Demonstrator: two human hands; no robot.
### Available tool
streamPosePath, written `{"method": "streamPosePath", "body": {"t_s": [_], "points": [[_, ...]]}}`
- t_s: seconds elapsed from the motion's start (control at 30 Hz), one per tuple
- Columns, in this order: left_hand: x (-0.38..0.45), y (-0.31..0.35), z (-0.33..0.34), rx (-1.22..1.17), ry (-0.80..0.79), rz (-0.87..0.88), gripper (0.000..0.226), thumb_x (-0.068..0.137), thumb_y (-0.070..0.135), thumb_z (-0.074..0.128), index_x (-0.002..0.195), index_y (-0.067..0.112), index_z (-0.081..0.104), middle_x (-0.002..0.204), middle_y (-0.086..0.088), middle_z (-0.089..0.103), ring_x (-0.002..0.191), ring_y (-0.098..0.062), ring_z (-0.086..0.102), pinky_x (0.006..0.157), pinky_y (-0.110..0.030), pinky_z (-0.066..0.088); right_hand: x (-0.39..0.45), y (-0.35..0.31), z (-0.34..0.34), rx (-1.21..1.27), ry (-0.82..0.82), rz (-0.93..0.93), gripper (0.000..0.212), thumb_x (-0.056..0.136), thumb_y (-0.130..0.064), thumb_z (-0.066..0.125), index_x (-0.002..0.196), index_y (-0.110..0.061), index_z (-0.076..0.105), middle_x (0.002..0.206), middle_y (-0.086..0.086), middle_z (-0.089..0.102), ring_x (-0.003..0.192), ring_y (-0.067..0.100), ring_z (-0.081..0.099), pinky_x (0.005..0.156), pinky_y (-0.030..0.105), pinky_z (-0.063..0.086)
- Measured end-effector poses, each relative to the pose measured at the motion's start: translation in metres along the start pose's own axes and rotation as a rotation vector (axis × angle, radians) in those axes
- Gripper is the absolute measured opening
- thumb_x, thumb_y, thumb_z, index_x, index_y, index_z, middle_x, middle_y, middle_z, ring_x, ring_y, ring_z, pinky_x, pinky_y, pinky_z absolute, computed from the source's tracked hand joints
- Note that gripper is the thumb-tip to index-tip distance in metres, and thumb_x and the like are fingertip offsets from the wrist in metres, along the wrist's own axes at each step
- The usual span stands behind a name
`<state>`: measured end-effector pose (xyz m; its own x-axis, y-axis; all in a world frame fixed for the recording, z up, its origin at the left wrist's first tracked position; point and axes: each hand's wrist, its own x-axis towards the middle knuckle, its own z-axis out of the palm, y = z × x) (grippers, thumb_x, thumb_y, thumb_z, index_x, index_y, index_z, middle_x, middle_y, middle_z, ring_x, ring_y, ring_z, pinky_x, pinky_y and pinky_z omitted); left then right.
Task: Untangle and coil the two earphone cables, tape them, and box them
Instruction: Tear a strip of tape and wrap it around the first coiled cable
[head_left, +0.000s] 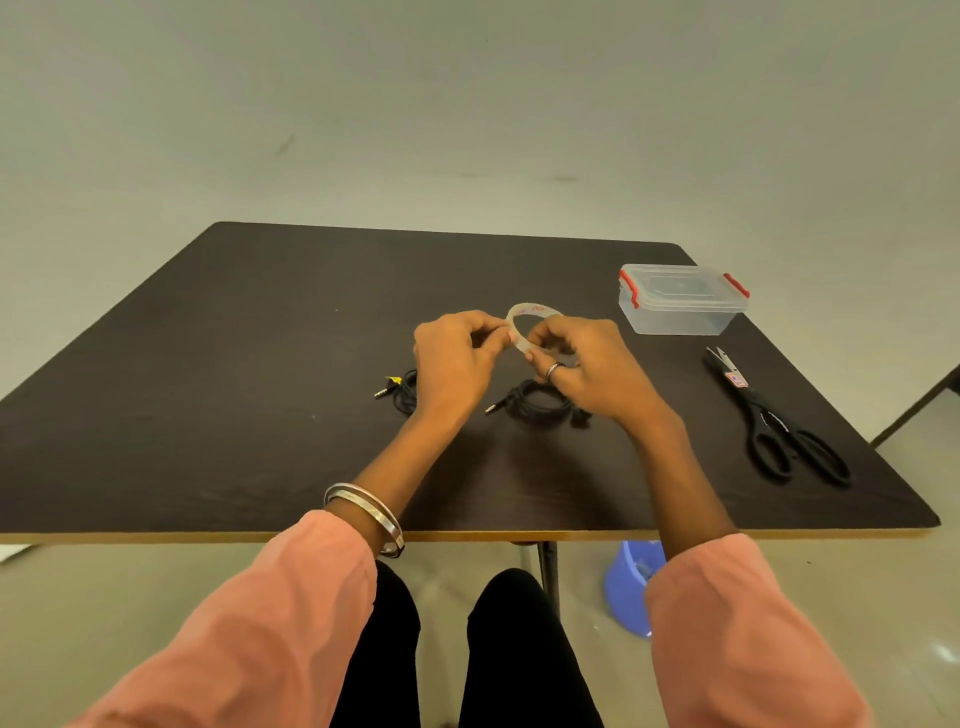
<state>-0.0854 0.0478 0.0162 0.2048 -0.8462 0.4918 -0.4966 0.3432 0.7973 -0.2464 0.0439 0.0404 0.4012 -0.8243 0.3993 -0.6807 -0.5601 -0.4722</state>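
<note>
Dark table (208, 364); both hands, left hand (454, 358) and right hand (587, 364), pinch a clear tape roll (532, 312), two coiled earphone cables (540, 402) beneath the fingers.

I can make out no legible text anywhere on my feed. The tape roll (532, 314) carries faint red printing along its inner face, but it is too small and blurred for me to read. The scissors (774, 415) bear a small red, white and blue sticker near the pivot, and its lettering is likewise beyond reading.
</note>
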Motion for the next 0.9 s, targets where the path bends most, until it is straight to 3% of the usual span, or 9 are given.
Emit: {"method": "streamPosePath", "body": {"t_s": [0.13, 0.3, 0.4, 0.57, 0.7, 0.77, 0.9], "points": [[0.002, -0.005, -0.01, 0.007, -0.021, -0.019, 0.007, 0.081, 0.02, 0.073, 0.084, 0.016, 0.077, 0.073, 0.004, 0.073, 0.069, -0.007, 0.068, 0.072, -0.032, 0.057, 0.001, -0.006, 0.005, 0.029, 0.017, -0.017, 0.007, 0.085, -0.014, 0.063, 0.091, -0.01, 0.067, 0.077, 0.002, 0.067, 0.069, 0.017, 0.058, 0.063, 0.025, 0.044], [0.003, -0.005, -0.019, 0.073, -0.101, 0.028, 0.011, 0.086, 0.019, 0.068, 0.087, 0.011, 0.075, 0.071, 0.002, 0.069, 0.059, -0.002, 0.057, 0.061, -0.013, 0.044, 0.002, -0.009, 0.007, 0.077, 0.036, 0.01, 0.01, 0.085, -0.014, 0.064, 0.094, -0.011, 0.068, 0.074, -0.003, 0.065, 0.061, 0.007, 0.055, 0.053, 0.013, 0.039], [0.004, -0.004, -0.02, 0.085, -0.11, 0.016, 0.013, 0.089, 0.02, 0.065, 0.088, 0.009, 0.073, 0.073, -0.002, 0.069, 0.062, -0.007, 0.058, 0.062, -0.023, 0.048, 0.005, -0.012, 0.007, 0.112, 0.045, 0.007, 0.01, 0.088, -0.021, 0.065, 0.093, -0.012, 0.067, 0.073, -0.009, 0.061, 0.06, 0.004, 0.053, 0.054, 0.012, 0.041], [0.002, 0.0, -0.019, 0.017, -0.018, -0.045, 0.007, 0.087, 0.014, 0.064, 0.085, 0.009, 0.069, 0.076, -0.001, 0.067, 0.066, -0.011, 0.061, 0.066, -0.031, 0.055, 0.011, -0.016, 0.01, 0.094, 0.058, -0.022, 0.014, 0.089, -0.023, 0.065, 0.095, -0.011, 0.067, 0.078, -0.003, 0.063, 0.062, 0.005, 0.053, 0.055, 0.014, 0.039], [0.003, 0.001, -0.015, 0.021, -0.087, -0.105, 0.012, 0.091, 0.012, 0.056, 0.087, 0.005, 0.066, 0.082, -0.009, 0.069, 0.072, -0.022, 0.067, 0.072, -0.044, 0.057, 0.01, -0.016, 0.01, 0.056, 0.043, -0.038, 0.015, 0.09, -0.022, 0.063, 0.098, -0.009, 0.066, 0.084, 0.001, 0.065, 0.068, 0.01, 0.055, 0.057, 0.016, 0.04], [0.005, 0.001, -0.015, -0.007, -0.151, -0.15, 0.016, 0.093, 0.011, 0.053, 0.09, 0.003, 0.066, 0.08, -0.011, 0.07, 0.071, -0.022, 0.069, 0.073, -0.04, 0.058, 0.008, -0.013, 0.008, 0.048, 0.039, -0.03, 0.015, 0.091, -0.021, 0.063, 0.099, -0.009, 0.067, 0.086, 0.003, 0.066, 0.07, 0.012, 0.056, 0.059, 0.019, 0.041], [0.007, 0.005, -0.011, -0.351, -0.209, -0.348, 0.017, 0.094, 0.005, 0.051, 0.09, -0.001, 0.067, 0.075, -0.011, 0.067, 0.069, -0.018, 0.067, 0.07, -0.033, 0.059, 0.004, -0.007, 0.002, 0.054, 0.071, -0.041, 0.015, 0.09, -0.018, 0.064, 0.1, -0.008, 0.066, 0.09, -0.004, 0.063, 0.071, 0.001, 0.054, 0.06, 0.004, 0.036]]}}
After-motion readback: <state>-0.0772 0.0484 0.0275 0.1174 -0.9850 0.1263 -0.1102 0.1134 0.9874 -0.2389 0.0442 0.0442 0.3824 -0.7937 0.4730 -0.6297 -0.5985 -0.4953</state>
